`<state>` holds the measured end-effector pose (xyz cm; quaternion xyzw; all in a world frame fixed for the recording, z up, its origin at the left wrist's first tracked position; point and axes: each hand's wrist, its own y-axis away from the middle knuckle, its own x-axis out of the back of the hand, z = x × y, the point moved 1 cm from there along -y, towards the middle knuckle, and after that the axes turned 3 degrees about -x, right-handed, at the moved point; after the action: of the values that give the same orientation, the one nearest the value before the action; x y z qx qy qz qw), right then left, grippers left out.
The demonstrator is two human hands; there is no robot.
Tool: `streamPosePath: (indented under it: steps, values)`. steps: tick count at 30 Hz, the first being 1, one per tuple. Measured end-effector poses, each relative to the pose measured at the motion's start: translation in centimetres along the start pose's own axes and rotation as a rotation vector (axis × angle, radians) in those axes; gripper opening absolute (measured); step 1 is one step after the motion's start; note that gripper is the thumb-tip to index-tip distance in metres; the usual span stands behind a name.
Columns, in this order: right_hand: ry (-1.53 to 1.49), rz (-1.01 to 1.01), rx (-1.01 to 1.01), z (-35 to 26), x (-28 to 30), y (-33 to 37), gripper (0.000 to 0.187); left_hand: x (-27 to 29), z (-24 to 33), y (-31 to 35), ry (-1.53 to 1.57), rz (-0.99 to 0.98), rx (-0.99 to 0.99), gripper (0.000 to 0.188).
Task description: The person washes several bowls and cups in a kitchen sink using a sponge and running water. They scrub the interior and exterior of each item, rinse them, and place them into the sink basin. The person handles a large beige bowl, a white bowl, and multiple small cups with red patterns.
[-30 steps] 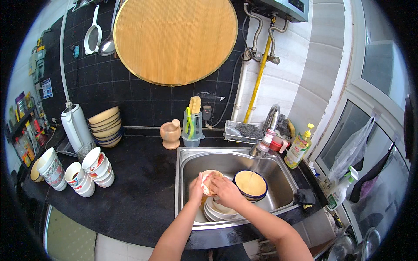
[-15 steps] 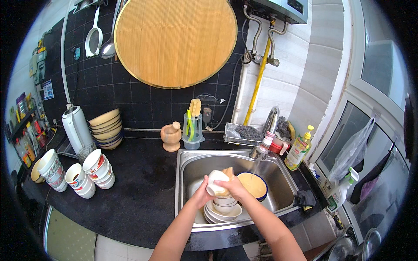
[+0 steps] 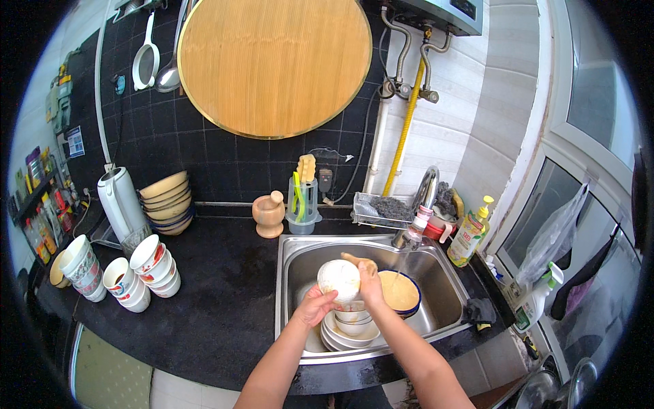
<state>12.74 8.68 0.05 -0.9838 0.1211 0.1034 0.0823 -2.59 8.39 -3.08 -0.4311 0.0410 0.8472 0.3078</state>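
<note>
Over the sink, my left hand [image 3: 315,306] grips a white bowl [image 3: 338,278] by its lower left edge, thumb on its side. The bowl's round face is turned up toward me. On its right side my right hand [image 3: 370,282] closes around a tan, soft-looking scrubber [image 3: 359,260], which may be a cloth or a sponge. Directly below, small white bowls [image 3: 353,325] stand stacked on wider white dishes [image 3: 334,339]. A cream bowl with a blue rim [image 3: 398,292] sits to the right, under the running tap [image 3: 411,235].
The steel sink [image 3: 298,251] is set into a black counter [image 3: 211,300]. Stacked paper-cup-like bowls [image 3: 155,266], a kettle [image 3: 122,204] and a bowl stack [image 3: 167,204] stand left. A wooden mortar [image 3: 269,217] is behind; a soap bottle [image 3: 469,235] stands right.
The white bowl has turned from its side to show its round face. My right hand has shifted to the bowl's right edge, and my left hand has slid slightly lower.
</note>
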Motion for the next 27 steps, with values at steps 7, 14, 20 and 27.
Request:
streamPosePath:
  steps: [7, 14, 20, 27]
  values:
    - [0.448, -0.168, 0.212, -0.5, -2.3, 5.3, 0.040, -0.2, 0.4, -0.1, -0.088, 0.210, -0.242, 0.032]
    - [0.985, -0.481, 0.658, -2.4, -3.9, 6.5, 0.039, 2.8, -1.4, -0.8, -0.260, 0.399, -0.052, 0.031]
    - [1.220, -0.379, 0.842, -3.8, -4.6, 1.0, 0.028, 1.3, -1.6, -0.1, -0.392, 0.105, -0.076, 0.029]
    - [0.524, -0.171, -0.098, 1.8, 1.8, -4.8, 0.038, -0.2, -0.9, -0.2, -0.255, 0.034, -0.010, 0.029]
